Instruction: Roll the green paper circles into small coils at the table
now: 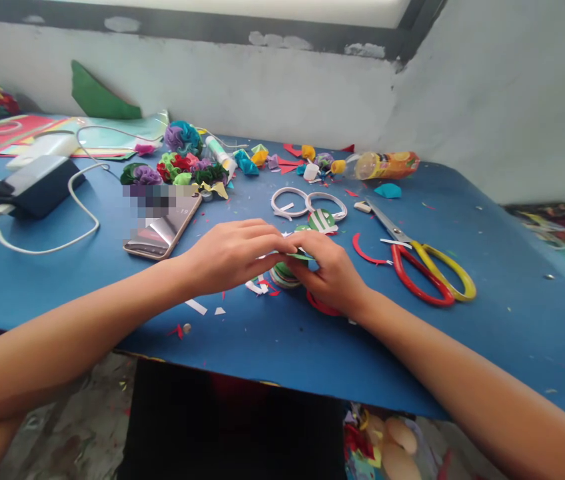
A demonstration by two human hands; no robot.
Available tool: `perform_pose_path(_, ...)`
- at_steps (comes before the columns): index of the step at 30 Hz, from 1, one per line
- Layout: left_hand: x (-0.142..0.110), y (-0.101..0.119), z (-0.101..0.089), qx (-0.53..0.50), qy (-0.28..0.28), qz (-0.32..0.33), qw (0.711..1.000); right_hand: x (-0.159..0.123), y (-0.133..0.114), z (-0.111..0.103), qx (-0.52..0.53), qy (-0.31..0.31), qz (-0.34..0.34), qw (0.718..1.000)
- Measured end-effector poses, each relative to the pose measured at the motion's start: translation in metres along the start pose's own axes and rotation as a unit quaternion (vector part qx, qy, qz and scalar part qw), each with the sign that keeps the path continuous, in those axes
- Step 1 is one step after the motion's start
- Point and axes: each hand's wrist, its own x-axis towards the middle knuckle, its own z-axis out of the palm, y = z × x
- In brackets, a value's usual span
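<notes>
Both my hands meet over the middle of the blue table. My left hand is closed, its fingertips pinching a small green and white paper piece. My right hand pinches the same piece from the other side. Under them lies a rolled green and white paper coil. A red paper curl pokes out beneath my right wrist. White paper rings and a green and white striped disc lie just beyond my fingers.
Red and yellow handled scissors lie to the right. A phone sits left of my hands, a power bank with a white cable further left. Paper flowers, a glue tube, a bottle and coloured scraps line the back.
</notes>
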Motion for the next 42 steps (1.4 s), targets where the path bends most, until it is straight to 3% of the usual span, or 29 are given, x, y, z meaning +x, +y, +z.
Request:
perform_pose_path(7,0.000,0.006,-0.005,0.041,0.014,0.056,0.998,0.000,-0.001,-0.002,-0.003,0.002,-0.034,0.999)
perform_pose_path(15,-0.001,0.008,-0.004,0.056,0.000,0.041,0.998,0.000,0.002,0.002,-0.020,0.008,-0.066,0.998)
perform_pose_path(23,-0.002,0.006,-0.004,0.073,0.064,0.094,0.991,0.000,0.005,0.006,-0.017,0.018,-0.101,0.995)
perform_pose_path(42,-0.002,0.000,0.000,0.076,0.071,0.092,0.990,0.001,0.007,0.009,-0.001,0.022,-0.110,0.994)
